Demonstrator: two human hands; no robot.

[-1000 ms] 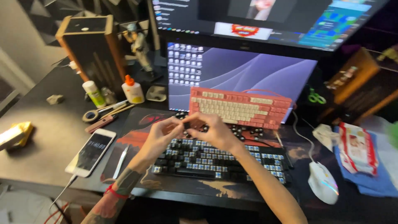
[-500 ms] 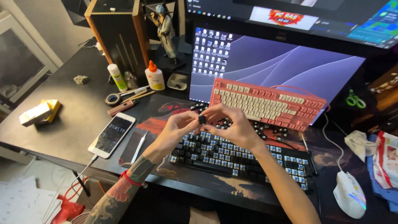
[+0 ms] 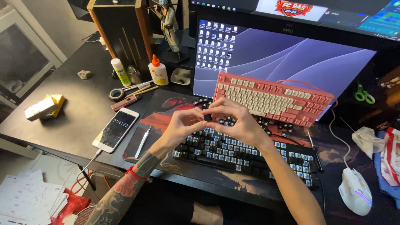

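Both hands meet above the dark keyboard, fingertips pinched together on one small black keycap (image 3: 207, 118). Left hand (image 3: 180, 126) comes in from the lower left on a tattooed forearm with a red band at the wrist, and its thumb and forefinger close on the keycap's left side. Right hand (image 3: 235, 118) curls over from the right, its fingers gripping the same keycap from above and behind.

Far left on the dark surface (image 3: 66, 125) lies a yellow and white box (image 3: 43, 107), with a small grey stone (image 3: 84, 74) further back. Nearer the middle, a white phone (image 3: 116, 129) rests face up with its screen lit and a cable running off the front edge. Just right of it, metal tweezers (image 3: 142, 142) lie on the edge of a printed desk mat (image 3: 160, 112). Behind them stand a glue stick (image 3: 121, 72) and a white glue bottle with an orange cap (image 3: 158, 70), in front of a wooden box (image 3: 121, 31).

Below the hands sits the black keyboard (image 3: 246, 156), most of its keycaps off and its blue switches bare. Loose black keycaps (image 3: 283, 127) lie scattered between it and a pink keyboard with cream keys (image 3: 273, 98), which leans against a monitor (image 3: 283, 52). Right of the black keyboard, a white mouse (image 3: 355, 191) lies on the mat, with a crumpled tissue (image 3: 368, 139) behind it and green scissors (image 3: 364, 94) further back.
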